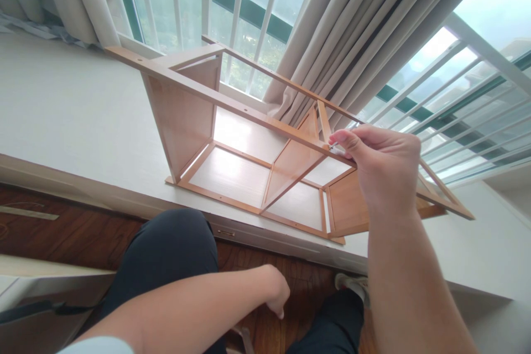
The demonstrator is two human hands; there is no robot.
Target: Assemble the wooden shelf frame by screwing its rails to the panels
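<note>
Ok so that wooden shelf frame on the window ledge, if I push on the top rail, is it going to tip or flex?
Probably flex a little: the wooden shelf frame has thin rails and panels. It looks light for its size, so a push may slide it on the smooth ledge. The right hand at the top rail could steady it.

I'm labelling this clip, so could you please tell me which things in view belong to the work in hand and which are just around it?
In hand:
- wooden shelf frame
- small pale part pinched in the right hand at the frame's rail

Just around:
- curtains
- window bars
- white ledge
- left hand, low near the wooden floor
</note>
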